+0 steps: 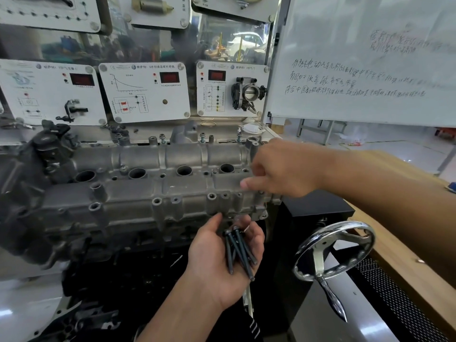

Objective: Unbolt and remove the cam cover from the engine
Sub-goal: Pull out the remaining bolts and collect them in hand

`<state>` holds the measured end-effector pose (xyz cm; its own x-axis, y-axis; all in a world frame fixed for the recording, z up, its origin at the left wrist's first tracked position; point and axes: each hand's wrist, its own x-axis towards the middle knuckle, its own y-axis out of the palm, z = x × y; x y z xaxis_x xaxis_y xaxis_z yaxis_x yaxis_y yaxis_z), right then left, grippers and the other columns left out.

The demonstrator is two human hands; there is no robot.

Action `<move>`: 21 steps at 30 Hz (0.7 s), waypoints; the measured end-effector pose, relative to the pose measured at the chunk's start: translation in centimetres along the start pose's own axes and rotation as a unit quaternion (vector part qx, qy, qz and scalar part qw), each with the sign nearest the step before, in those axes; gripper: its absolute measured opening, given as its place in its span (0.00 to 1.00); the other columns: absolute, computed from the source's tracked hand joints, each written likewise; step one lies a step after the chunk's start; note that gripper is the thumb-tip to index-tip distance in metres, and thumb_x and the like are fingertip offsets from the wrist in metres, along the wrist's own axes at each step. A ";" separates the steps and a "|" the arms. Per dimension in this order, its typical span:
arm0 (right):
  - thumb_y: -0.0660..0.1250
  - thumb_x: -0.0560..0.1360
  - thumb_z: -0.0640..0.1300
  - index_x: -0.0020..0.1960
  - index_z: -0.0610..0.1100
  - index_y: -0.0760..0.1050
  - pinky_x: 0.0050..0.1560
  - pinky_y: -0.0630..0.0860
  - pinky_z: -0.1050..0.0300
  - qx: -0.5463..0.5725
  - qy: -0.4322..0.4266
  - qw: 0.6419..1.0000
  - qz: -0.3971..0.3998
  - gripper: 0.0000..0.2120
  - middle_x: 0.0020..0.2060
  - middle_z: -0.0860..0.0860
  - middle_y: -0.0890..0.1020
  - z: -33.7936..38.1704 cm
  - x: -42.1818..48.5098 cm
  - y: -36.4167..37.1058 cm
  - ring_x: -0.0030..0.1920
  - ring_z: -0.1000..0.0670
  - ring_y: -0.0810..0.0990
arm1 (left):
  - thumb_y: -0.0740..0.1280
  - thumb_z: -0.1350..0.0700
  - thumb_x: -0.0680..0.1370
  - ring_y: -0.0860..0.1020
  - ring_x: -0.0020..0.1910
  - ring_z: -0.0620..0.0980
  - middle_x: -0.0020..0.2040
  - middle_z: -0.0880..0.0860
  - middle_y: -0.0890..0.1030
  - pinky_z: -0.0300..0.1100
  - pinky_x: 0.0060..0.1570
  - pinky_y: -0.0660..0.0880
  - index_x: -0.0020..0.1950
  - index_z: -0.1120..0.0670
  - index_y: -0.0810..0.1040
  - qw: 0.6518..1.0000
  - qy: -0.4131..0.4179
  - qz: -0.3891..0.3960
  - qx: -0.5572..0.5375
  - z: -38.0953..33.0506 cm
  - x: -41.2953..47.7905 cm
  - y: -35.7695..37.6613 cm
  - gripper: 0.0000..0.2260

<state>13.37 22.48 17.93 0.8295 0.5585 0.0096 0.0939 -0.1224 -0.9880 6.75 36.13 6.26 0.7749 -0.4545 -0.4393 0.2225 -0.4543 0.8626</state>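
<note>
A whiteboard (pixel 357 58) with handwritten lines fills the upper right. To its left, a stand carries white instrument panels (pixel 145 92), one of which holds a throttle body (pixel 249 93).

Below them, the engine (pixel 61 230) lies across the middle of the view with its grey cast cam cover (pixel 148 183) seated on top. The cover has four round plug wells along its centre and open bolt holes along its near edge. On its far edge, a few bolts (pixel 202 137) stand raised.

A chromed handwheel (pixel 333 250) sits at lower right, beside a wooden bench (pixel 407 255).

The right hand (pixel 286 169) reaches in from the right and rests at the right end of the cam cover. Its fingers are curled and its thumb points left along the casting. Motion blur hides whether it pinches anything.

The left hand (pixel 222 257) is held palm up just below the cover's near edge. Its fingers are loosely curled round a bundle of long dark bolts (pixel 240 251) that lie across the palm with their heads towards the engine.
</note>
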 end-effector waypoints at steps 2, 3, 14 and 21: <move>0.62 0.81 0.54 0.34 0.39 0.74 0.35 0.72 0.52 -0.006 -0.016 1.000 -0.023 0.23 0.28 0.45 0.76 0.1 0.0 0.0 0.33 0.44 0.76 | 0.60 0.42 0.82 0.80 0.30 0.51 0.37 0.58 0.79 0.41 0.29 0.80 0.40 0.62 0.81 1.000 0.001 -0.001 -0.002 0.0 0.0 -0.1 0.26; 0.63 0.80 0.52 0.34 0.40 0.75 0.37 0.74 0.51 -0.009 -0.021 0.999 -0.028 0.20 0.29 0.47 0.76 0.1 -0.1 0.0 0.34 0.45 0.77 | 0.60 0.42 0.82 0.80 0.31 0.51 0.38 0.57 0.79 0.41 0.30 0.80 0.40 0.62 0.81 1.000 0.001 -0.002 -0.003 0.0 0.0 -0.2 0.25; 0.73 0.72 0.58 0.53 0.48 0.80 0.48 0.73 0.56 0.004 0.006 1.000 0.020 0.16 0.40 0.59 0.76 -0.1 -0.2 -0.5 0.46 0.52 0.77 | 0.60 0.42 0.82 0.80 0.31 0.51 0.40 0.56 0.79 0.41 0.29 0.80 0.44 0.61 0.80 1.000 0.002 -0.002 -0.011 0.2 0.1 -0.1 0.24; 0.71 0.74 0.40 0.45 0.48 0.84 0.43 0.77 0.62 0.032 -0.023 0.999 -0.004 0.04 0.35 0.58 0.82 -0.2 -0.4 -1.7 0.37 0.60 0.79 | 0.60 0.42 0.82 0.81 0.31 0.51 0.39 0.56 0.79 0.41 0.29 0.80 0.43 0.62 0.80 1.000 0.003 -0.001 -0.019 0.2 0.1 -0.1 0.24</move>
<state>13.03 22.32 19.67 0.8025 0.5965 0.0112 0.0632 -0.0663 -0.9958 6.73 36.02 6.06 0.7775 -0.4494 -0.4400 0.2464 -0.4260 0.8705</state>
